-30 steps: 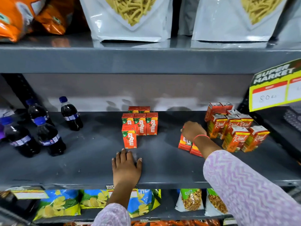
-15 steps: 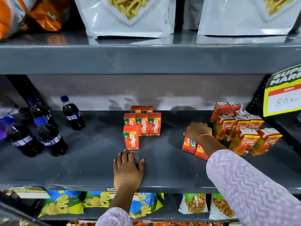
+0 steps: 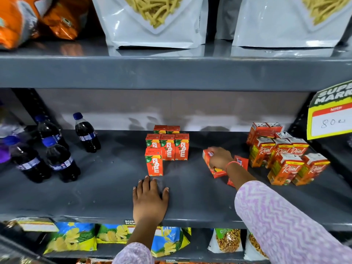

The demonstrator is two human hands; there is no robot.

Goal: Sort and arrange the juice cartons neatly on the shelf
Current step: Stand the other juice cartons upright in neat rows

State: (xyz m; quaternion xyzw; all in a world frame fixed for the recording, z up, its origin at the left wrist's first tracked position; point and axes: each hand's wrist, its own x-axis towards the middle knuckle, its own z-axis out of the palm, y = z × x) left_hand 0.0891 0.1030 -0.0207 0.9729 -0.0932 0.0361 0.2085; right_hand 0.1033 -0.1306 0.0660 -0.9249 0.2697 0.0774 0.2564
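Observation:
Several orange Maaza juice cartons (image 3: pixel 167 149) stand upright in a block at the middle of the grey shelf (image 3: pixel 106 187), one carton (image 3: pixel 154 164) out in front. Several taller Real juice cartons (image 3: pixel 282 155) cluster at the right, loosely angled. My left hand (image 3: pixel 149 200) lies flat, fingers apart, on the shelf just in front of the front Maaza carton. My right hand (image 3: pixel 219 158) is closed on a small orange carton (image 3: pixel 214 168) that is tilted off the shelf. A second small carton (image 3: pixel 241 163) lies partly hidden behind my right wrist.
Several dark cola bottles (image 3: pixel 61 159) stand at the shelf's left. White snack pouches (image 3: pixel 152 21) and orange bags fill the shelf above. A yellow price tag (image 3: pixel 331 119) hangs at the right. Chip bags (image 3: pixel 70 237) sit on the shelf below.
My right hand has gripped the small carton and tipped it up and leftward. The left hand has stayed flat on the shelf. The camera has shifted slightly.

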